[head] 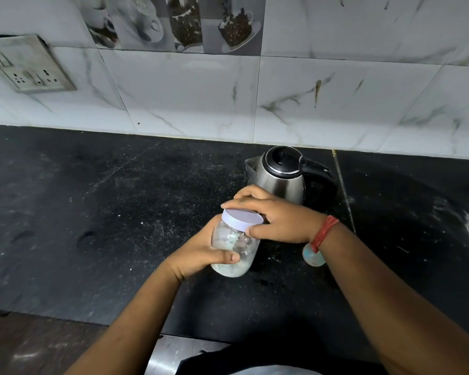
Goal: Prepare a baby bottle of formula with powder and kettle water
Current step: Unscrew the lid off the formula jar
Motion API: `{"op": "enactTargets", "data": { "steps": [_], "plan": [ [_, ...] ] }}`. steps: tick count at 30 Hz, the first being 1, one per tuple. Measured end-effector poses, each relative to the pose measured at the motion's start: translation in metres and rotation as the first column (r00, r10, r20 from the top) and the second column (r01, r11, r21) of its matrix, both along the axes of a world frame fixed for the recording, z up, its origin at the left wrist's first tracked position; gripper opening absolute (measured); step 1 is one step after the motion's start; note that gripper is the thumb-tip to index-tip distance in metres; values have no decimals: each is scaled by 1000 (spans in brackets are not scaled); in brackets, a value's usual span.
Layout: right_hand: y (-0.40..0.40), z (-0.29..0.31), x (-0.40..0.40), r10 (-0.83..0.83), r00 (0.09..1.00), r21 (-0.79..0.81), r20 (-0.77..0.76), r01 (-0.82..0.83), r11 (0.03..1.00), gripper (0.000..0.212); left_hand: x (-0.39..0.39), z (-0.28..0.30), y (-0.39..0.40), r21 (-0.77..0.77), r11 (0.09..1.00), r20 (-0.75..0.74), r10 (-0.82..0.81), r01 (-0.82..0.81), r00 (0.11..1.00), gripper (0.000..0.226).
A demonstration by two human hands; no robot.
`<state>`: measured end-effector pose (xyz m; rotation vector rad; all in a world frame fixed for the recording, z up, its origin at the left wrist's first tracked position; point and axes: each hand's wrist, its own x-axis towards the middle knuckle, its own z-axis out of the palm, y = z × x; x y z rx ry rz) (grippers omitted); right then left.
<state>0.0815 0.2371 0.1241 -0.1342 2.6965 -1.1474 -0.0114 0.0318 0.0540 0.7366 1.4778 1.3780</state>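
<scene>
A clear plastic jar (234,249) with a pale lilac screw lid (243,218) is held just above the black counter, tilted toward me. My left hand (203,253) wraps around the jar's body from the left. My right hand (278,216) is clamped over the lid from the right, fingers and thumb on its rim. White powder lies in the jar's bottom. A steel electric kettle (280,175) with a black lid and handle stands just behind my hands, near the wall. A small round pale object (313,255), partly hidden by my right wrist, lies on the counter.
The black stone counter (106,212) stretches left and right, with a seam line right of the kettle. A marble-tiled wall runs along the back, with a socket plate (30,64) at the upper left. A metal edge (168,355) shows at the counter's front.
</scene>
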Motion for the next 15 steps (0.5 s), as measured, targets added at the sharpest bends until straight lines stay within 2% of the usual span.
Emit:
{"op": "enactTargets", "data": {
  "steps": [3, 5, 7, 9, 11, 13, 15],
  "plan": [
    [0, 3, 4, 33, 999, -92, 8, -32, 995, 69, -1, -5, 0, -20, 1000, -33, 13, -13, 999, 98],
    [-3, 2, 5, -53, 998, -140, -41, 47, 989, 55, 0, -8, 0, -33, 999, -54, 23, -25, 998, 99],
    [-8, -1, 4, -181, 981, -30, -65, 179, 983, 48, 1, -9, 1, -41, 998, -72, 35, -38, 997, 99],
    [-14, -1, 4, -235, 972, 183, -25, 236, 955, 64, 2, -11, 2, -41, 998, -78, 46, -50, 996, 99],
    [-19, -1, 4, -252, 968, 296, 0, 241, 925, 75, 1, -11, 2, -41, 998, -72, 52, -55, 996, 98],
    [-20, -4, 4, -255, 967, 280, 1, 244, 928, 71, 1, -11, 3, -41, 997, -74, 56, -60, 996, 99],
    [-20, -7, 4, -232, 972, 170, 21, 226, 959, 64, 1, -11, 3, -42, 997, -80, 59, -63, 995, 99]
  ]
}}
